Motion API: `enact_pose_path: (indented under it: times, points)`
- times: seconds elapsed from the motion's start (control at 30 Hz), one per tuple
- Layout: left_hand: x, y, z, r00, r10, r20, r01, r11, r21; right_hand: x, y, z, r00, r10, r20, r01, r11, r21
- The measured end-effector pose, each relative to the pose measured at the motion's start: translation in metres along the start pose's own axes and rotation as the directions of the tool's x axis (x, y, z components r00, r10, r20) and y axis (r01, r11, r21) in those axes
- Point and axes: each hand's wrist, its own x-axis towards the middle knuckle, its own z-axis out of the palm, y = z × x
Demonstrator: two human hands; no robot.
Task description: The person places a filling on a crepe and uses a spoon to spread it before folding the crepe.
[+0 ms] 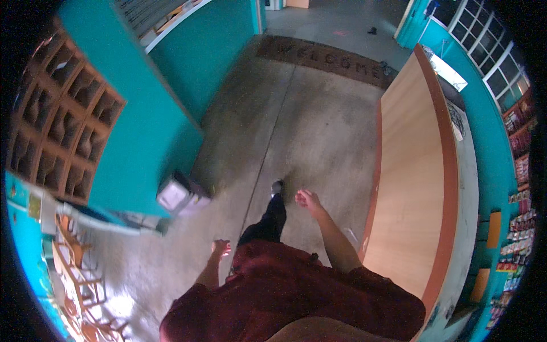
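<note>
My right hand [308, 200] hangs in front of my body over the concrete floor [327, 142]. Its fingers are loosely bent, a little apart, and hold nothing. Lower and to the left is my left hand [221, 247], beside my dark trouser leg [266, 225]. Its fingers are half curled and small in the picture, with no object visible in them. Neither hand touches anything. Nearest to my right arm stands a long counter [413, 171] with a pale wood front and reddish-brown edging. One dark shoe [277, 187] shows ahead of me.
A brown doormat [327, 60] lies across the far doorway. On the left are a teal wall [139, 131], a brown lattice of blocks [62, 119], a grey-white box [175, 196] and wooden chairs [71, 245]. Shelves of colourful packets [518, 233] line the right wall.
</note>
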Motion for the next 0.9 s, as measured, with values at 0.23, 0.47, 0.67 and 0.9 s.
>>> enact_pose_path:
  times: [0.23,0.47,0.67,0.9]
  points:
    - [0.134,0.326,0.157,0.919,0.297,0.259,-0.245,0.946,-0.213,0.153,0.013,-0.181,0.98,-0.008,0.2,0.2,0.025,-0.979]
    - [0.192,0.675,0.316,0.742,0.448,0.499,-0.635,0.707,0.309,0.169,-0.105,-0.239,0.829,0.201,-0.521,-0.271,0.961,-0.061]
    - [0.334,0.775,0.385,0.607,0.362,0.707,-0.753,0.546,0.367,0.278,-0.16,-0.31,0.644,0.495,-0.583,-0.496,0.851,0.174]
    - [0.303,0.906,0.267,0.947,-0.135,0.291,-0.112,0.711,0.695,0.608,-0.344,-0.291,0.957,-0.02,-0.29,-0.269,0.316,-0.91]
